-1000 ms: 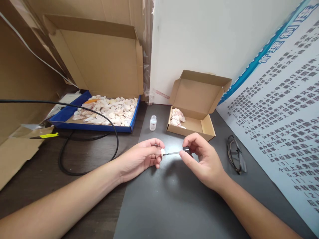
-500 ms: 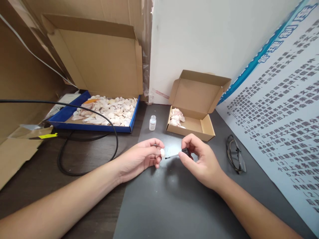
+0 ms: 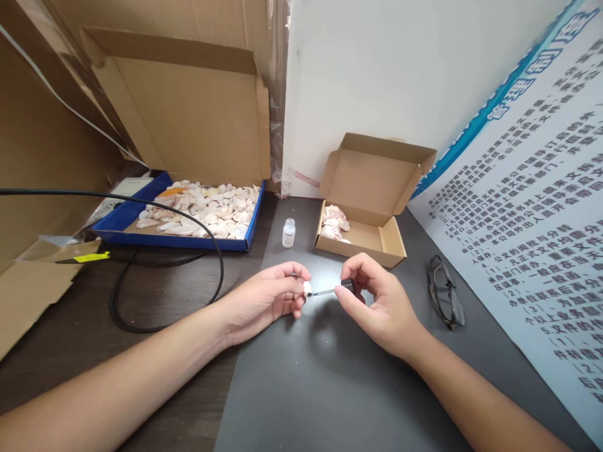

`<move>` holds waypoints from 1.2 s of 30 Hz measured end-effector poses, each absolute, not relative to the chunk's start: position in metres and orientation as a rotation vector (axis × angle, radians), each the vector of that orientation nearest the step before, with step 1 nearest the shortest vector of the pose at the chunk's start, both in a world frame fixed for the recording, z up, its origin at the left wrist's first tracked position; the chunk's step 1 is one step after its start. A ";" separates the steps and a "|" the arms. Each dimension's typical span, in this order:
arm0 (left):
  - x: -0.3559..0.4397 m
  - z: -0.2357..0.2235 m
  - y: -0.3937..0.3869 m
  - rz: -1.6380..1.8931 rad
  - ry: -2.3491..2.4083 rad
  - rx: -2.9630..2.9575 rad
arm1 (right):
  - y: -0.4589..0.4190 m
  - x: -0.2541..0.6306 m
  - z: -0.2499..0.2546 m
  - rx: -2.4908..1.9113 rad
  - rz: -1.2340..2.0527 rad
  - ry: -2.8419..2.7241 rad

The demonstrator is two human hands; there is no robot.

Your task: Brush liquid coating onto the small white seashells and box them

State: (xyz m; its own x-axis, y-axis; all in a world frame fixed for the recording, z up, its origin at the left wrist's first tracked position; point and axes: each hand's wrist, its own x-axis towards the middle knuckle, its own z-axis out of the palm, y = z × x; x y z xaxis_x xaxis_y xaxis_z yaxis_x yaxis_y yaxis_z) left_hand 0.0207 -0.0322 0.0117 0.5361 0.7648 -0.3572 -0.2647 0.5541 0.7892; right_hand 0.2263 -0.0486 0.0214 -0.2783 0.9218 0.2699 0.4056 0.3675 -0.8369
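Between the thumb and fingers of my left hand (image 3: 271,295) is a small white shell (image 3: 308,288), pinched at its edge. My right hand (image 3: 377,301) grips the black cap of a small applicator brush (image 3: 347,286). The brush's thin dark stem points left, and its tip meets the shell. Beyond my hands a small clear glass bottle (image 3: 289,233) with a printed label stands upright, its neck uncapped.
A blue-sided cardboard box (image 3: 174,240) full of shells lies open at the left, a black cable (image 3: 221,263) looping before it. A smaller open box (image 3: 358,251) holds a few shells. Glasses (image 3: 443,292) lie at the right, beside a printed poster (image 3: 532,207).
The brush has tilted and shifted slightly left in my right hand, so its tip now reaches the shell. My left hand has stayed nearly still.
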 end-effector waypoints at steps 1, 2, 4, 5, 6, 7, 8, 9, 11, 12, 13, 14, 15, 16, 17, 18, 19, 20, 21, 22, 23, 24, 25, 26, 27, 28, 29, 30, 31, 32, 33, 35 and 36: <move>0.021 0.012 -0.032 0.687 0.773 0.743 | -0.049 0.226 0.021 -1.164 0.839 -1.856; 0.021 0.012 -0.032 0.688 0.775 0.742 | -0.049 0.226 0.021 -1.160 0.842 -1.858; 0.021 0.012 -0.032 0.687 0.776 0.740 | -0.049 0.227 0.021 -1.138 0.844 -1.850; 0.021 0.012 -0.032 0.684 0.775 0.740 | -0.049 0.227 0.021 -1.131 0.841 -1.843; 0.021 0.012 -0.032 0.683 0.775 0.740 | -0.049 0.227 0.021 -1.132 0.838 -1.841; 0.021 0.012 -0.032 0.685 0.776 0.740 | -0.049 0.227 0.022 -1.140 0.836 -1.843; 0.021 0.012 -0.032 0.687 0.777 0.741 | -0.049 0.227 0.022 -1.151 0.835 -1.849; 0.021 0.012 -0.032 0.688 0.778 0.742 | -0.049 0.226 0.022 -1.160 0.836 -1.856; 0.020 0.011 -0.032 0.687 0.778 0.747 | -0.049 0.226 0.022 -1.153 0.838 -1.858; 0.020 0.011 -0.032 0.684 0.776 0.750 | -0.049 0.226 0.022 -1.142 0.839 -1.853; 0.020 0.011 -0.032 0.679 0.774 0.754 | -0.049 0.226 0.022 -1.131 0.838 -1.843; 0.020 0.010 -0.032 0.676 0.771 0.757 | -0.049 0.226 0.023 -1.125 0.836 -1.835; 0.020 0.010 -0.031 0.675 0.769 0.760 | -0.049 0.226 0.023 -1.132 0.835 -1.832; 0.020 0.010 -0.031 0.676 0.768 0.763 | -0.049 0.226 0.023 -1.147 0.835 -1.835; 0.020 0.010 -0.031 0.677 0.768 0.766 | -0.050 0.226 0.022 -1.164 0.835 -1.842; 0.021 0.010 -0.031 0.679 0.769 0.767 | -0.050 0.227 0.022 -1.175 0.836 -1.849; 0.021 0.010 -0.032 0.681 0.771 0.766 | -0.050 0.227 0.022 -1.175 0.837 -1.853; 0.021 0.010 -0.032 0.680 0.772 0.765 | -0.050 0.227 0.022 -1.165 0.838 -1.853; 0.021 0.011 -0.032 0.676 0.772 0.763 | -0.050 0.227 0.022 -1.150 0.838 -1.848; 0.021 0.011 -0.032 0.673 0.773 0.762 | -0.050 0.227 0.022 -1.139 0.838 -1.841; 0.021 0.011 -0.032 0.672 0.772 0.763 | -0.050 0.227 0.022 -1.138 0.838 -1.837; 0.021 0.011 -0.033 0.673 0.771 0.764 | -0.050 0.227 0.022 -1.147 0.838 -1.839; 0.021 0.011 -0.033 0.675 0.771 0.766 | -0.050 0.227 0.022 -1.164 0.837 -1.845; 0.021 0.011 -0.033 0.678 0.771 0.766 | -0.050 0.227 0.022 -1.182 0.835 -1.853; 0.021 0.011 -0.032 0.681 0.771 0.765 | -0.050 0.227 0.022 -1.192 0.833 -1.858; 0.021 0.011 -0.032 0.681 0.770 0.763 | -0.050 0.227 0.022 -1.189 0.831 -1.858; 0.021 0.011 -0.032 0.680 0.768 0.762 | -0.050 0.228 0.022 -1.176 0.829 -1.853; 0.021 0.011 -0.032 0.679 0.766 0.761 | -0.050 0.228 0.022 -1.157 0.828 -1.846; 0.021 0.011 -0.032 0.677 0.764 0.762 | -0.050 0.228 0.022 -1.139 0.827 -1.838; 0.021 0.011 -0.032 0.676 0.764 0.762 | -0.050 0.228 0.022 -1.130 0.827 -1.834; 0.020 0.011 -0.032 0.675 0.766 0.763 | -0.050 0.228 0.021 -1.135 0.826 -1.836; 0.020 0.011 -0.032 0.674 0.772 0.761 | -0.049 0.227 0.021 -1.170 0.824 -1.849; 0.020 0.011 -0.032 0.675 0.774 0.759 | -0.049 0.227 0.021 -1.185 0.823 -1.855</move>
State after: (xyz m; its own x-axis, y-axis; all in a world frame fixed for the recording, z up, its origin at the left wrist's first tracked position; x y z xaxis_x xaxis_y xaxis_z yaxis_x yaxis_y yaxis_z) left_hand 0.0205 -0.0321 0.0108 0.5404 0.7620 -0.3569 -0.2503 0.5505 0.7964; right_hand 0.2271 -0.0488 0.0209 -0.2697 0.9268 0.2613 0.4282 0.3584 -0.8296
